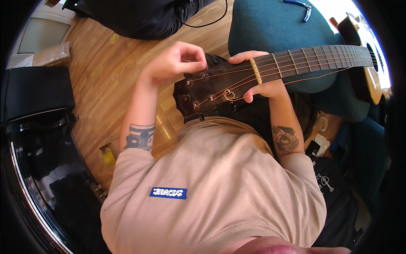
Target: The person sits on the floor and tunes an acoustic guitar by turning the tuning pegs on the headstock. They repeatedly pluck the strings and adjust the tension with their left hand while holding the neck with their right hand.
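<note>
An acoustic guitar's dark headstock (198, 91) lies before me, its neck (313, 59) running off to the right. My left hand (179, 61) pinches thumb and forefinger at the headstock's far edge, where a tuning peg sits; the fingertips hide that peg. Wrapped around the neck beside the pale nut (256, 71) is my right hand (270, 88), thumb on the near side, fingertips on the far side. Copper-coloured strings run over the nut to the posts. One slack string (296, 79) bows away from the fretboard, and a small string coil (229, 95) rests on the headstock.
Under the neck stands a teal upholstered seat (270, 29) with blue-handled cutters (308, 13) on it. A glossy black piece of furniture (50, 156) is at left. A black bag (139, 17) lies at the far side of the wooden floor (101, 80); a tape roll (322, 123) is at right.
</note>
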### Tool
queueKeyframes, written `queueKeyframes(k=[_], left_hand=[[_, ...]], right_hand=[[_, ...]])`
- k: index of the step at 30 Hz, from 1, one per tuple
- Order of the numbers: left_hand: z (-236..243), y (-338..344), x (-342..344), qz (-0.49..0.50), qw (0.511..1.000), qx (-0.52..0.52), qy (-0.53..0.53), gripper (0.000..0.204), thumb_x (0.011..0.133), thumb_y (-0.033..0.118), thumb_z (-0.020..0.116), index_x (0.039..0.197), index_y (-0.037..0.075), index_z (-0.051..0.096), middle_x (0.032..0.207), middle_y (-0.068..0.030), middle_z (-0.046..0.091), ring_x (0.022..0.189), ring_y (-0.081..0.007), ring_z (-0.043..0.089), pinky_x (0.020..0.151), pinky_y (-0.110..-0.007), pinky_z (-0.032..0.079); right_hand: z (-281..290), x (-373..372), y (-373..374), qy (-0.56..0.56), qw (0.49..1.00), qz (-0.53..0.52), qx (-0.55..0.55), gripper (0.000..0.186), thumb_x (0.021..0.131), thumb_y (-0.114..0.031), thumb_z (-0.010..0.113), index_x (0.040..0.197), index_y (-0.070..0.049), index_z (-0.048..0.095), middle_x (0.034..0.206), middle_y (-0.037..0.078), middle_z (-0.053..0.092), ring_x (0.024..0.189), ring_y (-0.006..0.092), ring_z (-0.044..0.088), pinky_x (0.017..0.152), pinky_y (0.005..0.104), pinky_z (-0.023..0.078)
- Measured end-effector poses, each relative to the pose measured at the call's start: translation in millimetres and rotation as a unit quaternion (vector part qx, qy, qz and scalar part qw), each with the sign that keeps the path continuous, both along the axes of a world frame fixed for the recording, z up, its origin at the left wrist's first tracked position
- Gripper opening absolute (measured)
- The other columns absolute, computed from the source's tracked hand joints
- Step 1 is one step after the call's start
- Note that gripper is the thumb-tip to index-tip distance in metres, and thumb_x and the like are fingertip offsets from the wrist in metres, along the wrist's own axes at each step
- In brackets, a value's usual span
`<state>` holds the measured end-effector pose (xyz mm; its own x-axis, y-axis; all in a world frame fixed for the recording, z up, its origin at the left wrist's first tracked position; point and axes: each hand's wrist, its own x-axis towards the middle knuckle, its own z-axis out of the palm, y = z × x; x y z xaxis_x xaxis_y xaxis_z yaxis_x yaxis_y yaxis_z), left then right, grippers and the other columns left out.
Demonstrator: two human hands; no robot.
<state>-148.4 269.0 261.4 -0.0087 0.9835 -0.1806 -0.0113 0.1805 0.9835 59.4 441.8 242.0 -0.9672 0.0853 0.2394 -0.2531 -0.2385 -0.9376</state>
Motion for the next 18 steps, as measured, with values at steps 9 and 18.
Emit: queueKeyframes(k=[9,18], left_hand=[[-5.8,6.0,1.6,0.073,0.995,0.026,-0.067,0.024,0.082,0.01,0.068,0.062,0.004,0.056,0.087,-0.0094,0.068,0.072,-0.0083,0.059,0.064,-0.022,0.046],[-11.2,15.2,3.5,0.011,0.998,-0.017,-0.052,0.017,0.08,0.0,0.067,0.086,0.007,0.053,0.081,0.0022,0.06,0.08,-0.0055,0.06,0.072,-0.019,0.049]], right_hand=[[-1.3,0.3,-1.5,0.02,0.999,-0.031,-0.003,0.083,0.051,-0.021,0.095,0.121,0.003,0.058,0.109,0.012,0.067,0.097,0.0165,0.066,0.085,0.0279,0.056],[-2.8,1.1,0.9,-0.015,1.0,-0.013,-0.011,0.083,0.05,-0.021,0.095,0.12,0.004,0.058,0.108,0.012,0.067,0.096,0.0165,0.066,0.083,0.0274,0.056]])
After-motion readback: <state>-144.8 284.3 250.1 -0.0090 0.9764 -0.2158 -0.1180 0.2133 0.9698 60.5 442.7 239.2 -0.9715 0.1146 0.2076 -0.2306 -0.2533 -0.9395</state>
